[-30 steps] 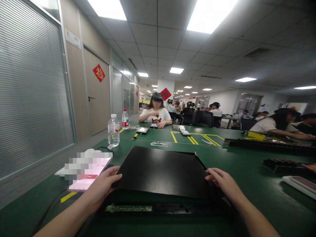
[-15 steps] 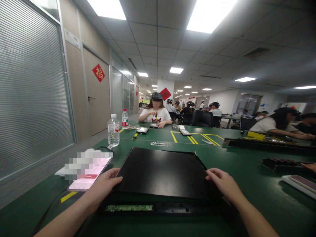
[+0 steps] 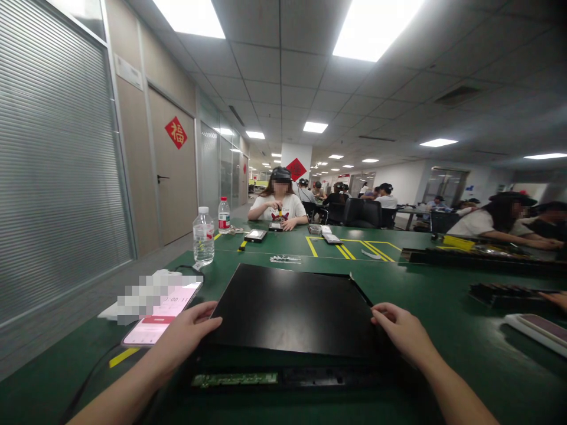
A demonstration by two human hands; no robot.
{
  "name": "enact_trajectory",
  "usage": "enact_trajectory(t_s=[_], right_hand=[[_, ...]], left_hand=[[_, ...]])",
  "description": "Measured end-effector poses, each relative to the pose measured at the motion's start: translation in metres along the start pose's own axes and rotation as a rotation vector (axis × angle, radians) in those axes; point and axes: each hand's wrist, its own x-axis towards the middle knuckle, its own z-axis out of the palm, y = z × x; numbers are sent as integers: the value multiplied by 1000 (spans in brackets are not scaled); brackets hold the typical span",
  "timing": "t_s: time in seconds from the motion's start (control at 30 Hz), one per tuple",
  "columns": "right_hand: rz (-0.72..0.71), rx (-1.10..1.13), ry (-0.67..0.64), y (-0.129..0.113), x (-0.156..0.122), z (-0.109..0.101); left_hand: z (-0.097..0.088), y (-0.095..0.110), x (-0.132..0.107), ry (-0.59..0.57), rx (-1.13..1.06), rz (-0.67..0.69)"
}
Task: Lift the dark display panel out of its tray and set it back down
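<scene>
A flat black cover panel lies on top of a dark chassis on the green table. At the near edge the chassis is uncovered, and a green circuit board shows inside it. My left hand grips the panel's near left corner, with the thumb on top. My right hand grips the near right corner, fingers curled over the edge.
A phone with a pink screen lies left of the panel, with a cable. Two water bottles stand farther back. Small devices and loose parts lie mid-table. Black trays sit right. A person sits opposite, and others at right.
The panel has slid slightly away from me, and a little more of the circuit board is uncovered. Both hands have kept their grip on the corners.
</scene>
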Motion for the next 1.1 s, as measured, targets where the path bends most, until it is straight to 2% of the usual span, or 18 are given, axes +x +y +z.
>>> enact_trajectory(t_s=[0.13,0.27,0.4,0.5,0.57,0.73,0.9,1.1], right_hand=[[-15,-23,6,-1,2,-3],[-7,-19,13,-6,6,-7],[5,-8,75,-10,11,-15],[80,-48,126,-6,18,-20],[121,-80,78,0,23,-20],[65,-127,-49,6,31,-14],[41,-160,-105,3,33,-10],[85,-153,-93,19,35,6]], left_hand=[[-1,4,1,-35,59,-9],[-1,12,0,17,216,13],[-1,18,1,-44,149,-12],[0,18,6,-42,114,-11],[0,17,9,-41,115,1],[0,14,17,-52,186,42],[-2,7,25,20,358,107],[1,-8,29,63,443,141]])
